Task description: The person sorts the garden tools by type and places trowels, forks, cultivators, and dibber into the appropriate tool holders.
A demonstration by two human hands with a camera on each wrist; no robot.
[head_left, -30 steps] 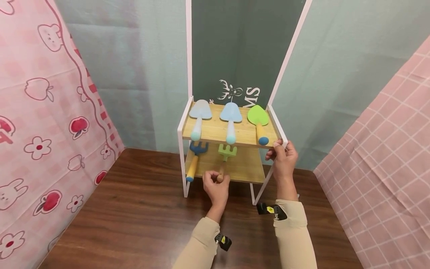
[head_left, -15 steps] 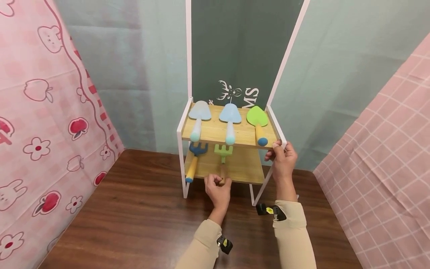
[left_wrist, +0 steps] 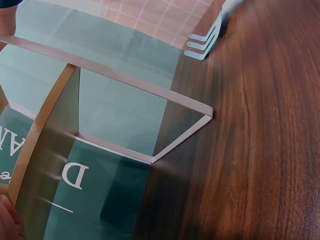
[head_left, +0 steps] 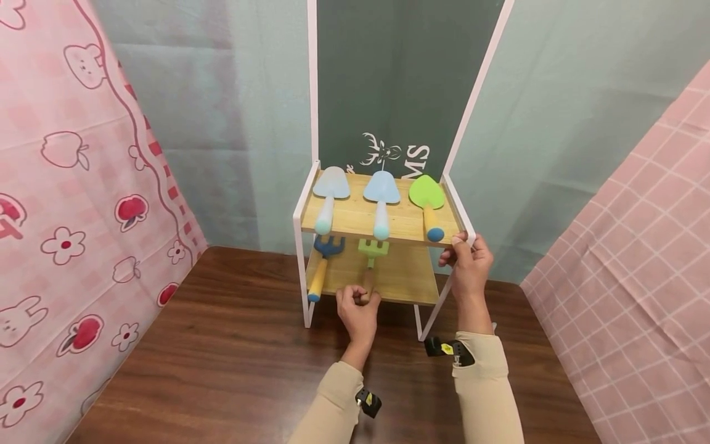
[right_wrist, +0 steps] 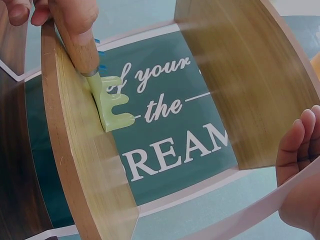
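Observation:
My left hand (head_left: 357, 314) pinches the wooden handle of a small green hand rake (head_left: 373, 248) at the front edge of the lower shelf (head_left: 405, 277). In the right wrist view, the rake's head (right_wrist: 116, 107) lies against that shelf's board, tines toward the back. My right hand (head_left: 470, 268) grips the front right corner of the upper shelf (head_left: 355, 213), thumb on top. Left of the green rake lies a blue rake (head_left: 322, 265) with a yellow handle. On the upper shelf are a whitish trowel (head_left: 331, 185), a light blue trowel (head_left: 381, 188) and a green trowel (head_left: 426, 192).
The white-framed rack (head_left: 299, 259) stands on a dark wooden table (head_left: 222, 370), a dark green lettered panel (head_left: 399, 74) behind it. A pale blue fork (left_wrist: 205, 44) lies on the table in the left wrist view. Pink cloths (head_left: 638, 259) hang at both sides.
The green rake's handle end and my left fingers have come slightly down toward the shelf edge, and the rake's head has shifted a little. My right hand stays on the corner.

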